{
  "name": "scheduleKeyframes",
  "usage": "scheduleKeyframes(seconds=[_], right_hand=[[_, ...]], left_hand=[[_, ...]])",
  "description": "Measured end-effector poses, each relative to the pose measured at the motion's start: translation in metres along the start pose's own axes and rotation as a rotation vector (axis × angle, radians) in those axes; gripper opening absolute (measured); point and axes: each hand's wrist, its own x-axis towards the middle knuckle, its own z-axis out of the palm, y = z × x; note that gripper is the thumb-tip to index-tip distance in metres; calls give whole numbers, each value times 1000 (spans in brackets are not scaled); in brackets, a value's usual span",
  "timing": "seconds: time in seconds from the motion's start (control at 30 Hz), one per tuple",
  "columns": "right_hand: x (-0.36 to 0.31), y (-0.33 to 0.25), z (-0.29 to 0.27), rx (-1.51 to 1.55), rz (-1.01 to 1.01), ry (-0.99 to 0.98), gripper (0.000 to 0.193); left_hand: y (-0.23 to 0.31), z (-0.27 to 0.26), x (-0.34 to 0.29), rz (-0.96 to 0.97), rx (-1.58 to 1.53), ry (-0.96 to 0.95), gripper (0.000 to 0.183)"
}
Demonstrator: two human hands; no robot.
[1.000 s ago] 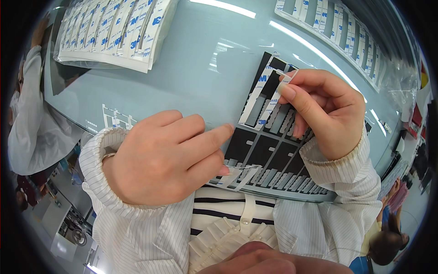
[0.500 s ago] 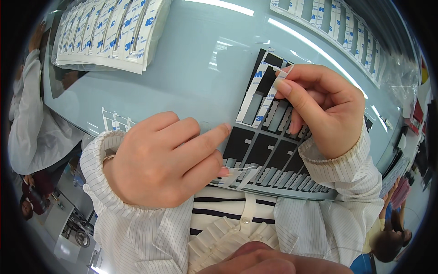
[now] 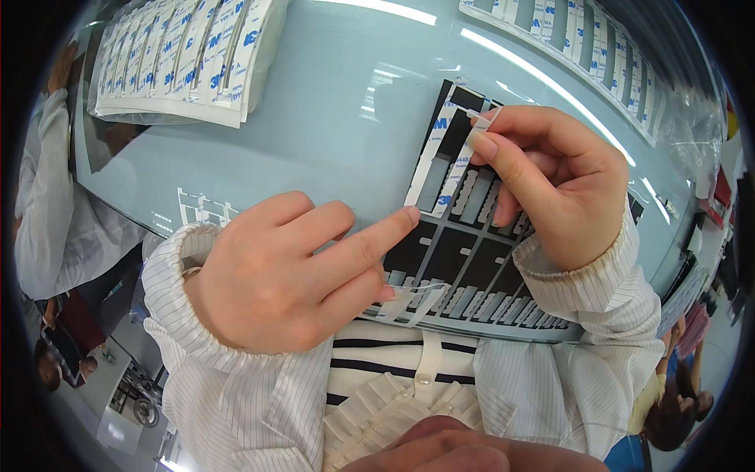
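Note:
A white adhesive tape frame with blue print (image 3: 430,157) lies at the far end of black die-cut panels (image 3: 448,250) arranged in rows. My right hand (image 3: 562,177) pinches the frame's far right corner between thumb and forefinger. With its forefinger stretched out, my left hand (image 3: 287,275) reaches the frame's near left corner, the tip at or just over it. Its other fingers are curled, and a thin clear film frame (image 3: 417,297) sticks out beside its thumb, over the near panels. The grip on that film is partly hidden.
Adhesive sheets in a clear bag (image 3: 177,63) lie at the far left of the glossy table (image 3: 330,141). Another strip sheet (image 3: 590,47) is at the far right. A white cut-out frame (image 3: 200,207) rests near my left sleeve. Another person's sleeve (image 3: 47,197) shows at the left.
My left forefinger has moved right, onto or over the tape frame's near left corner. The tape frame and my right hand have shifted slightly left; the right pinch stays.

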Motion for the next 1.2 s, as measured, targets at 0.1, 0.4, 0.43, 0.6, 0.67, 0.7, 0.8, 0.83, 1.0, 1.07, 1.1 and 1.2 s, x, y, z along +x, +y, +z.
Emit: scheduleKeyframes(seconds=[0.1, 0.4, 0.43, 0.6, 0.67, 0.7, 0.8, 0.83, 1.0, 1.07, 1.1, 1.2], right_hand=[[-1, 0, -1, -6, -7, 5, 15], [0, 1, 0, -34, -17, 0, 15], [0, 1, 1, -44, -17, -3, 15], [1, -3, 0, -55, -34, -3, 15], [-1, -4, -1, -61, -41, 2, 15], [-2, -5, -1, -68, -43, 4, 15], [3, 4, -1, -103, -36, -13, 15], [1, 3, -2, -135, -54, -16, 15], [-5, 3, -2, -211, -118, -11, 15], [-5, 5, -2, -244, -145, -4, 15], [-6, 9, -3, -279, -217, 15, 15], [0, 11, -8, -408, -407, 32, 18]], left_hand=[[-1, 0, 1, 4, 6, -23, 34], [0, 3, 0, -24, -17, -48, 36], [1, 4, 0, -21, -12, -52, 36], [2, 1, 4, -20, -14, -76, 36], [3, 2, 5, -11, -5, -69, 35], [4, 1, 6, -6, -2, -68, 35], [-1, 10, 5, -27, -29, -79, 35], [1, 9, 5, -26, -28, -76, 35], [6, 7, 6, -27, -42, -78, 34], [5, 6, 7, -18, -41, -86, 32], [4, 7, 7, -16, -42, -86, 32], [2, 7, 8, -3, -46, -85, 30]])
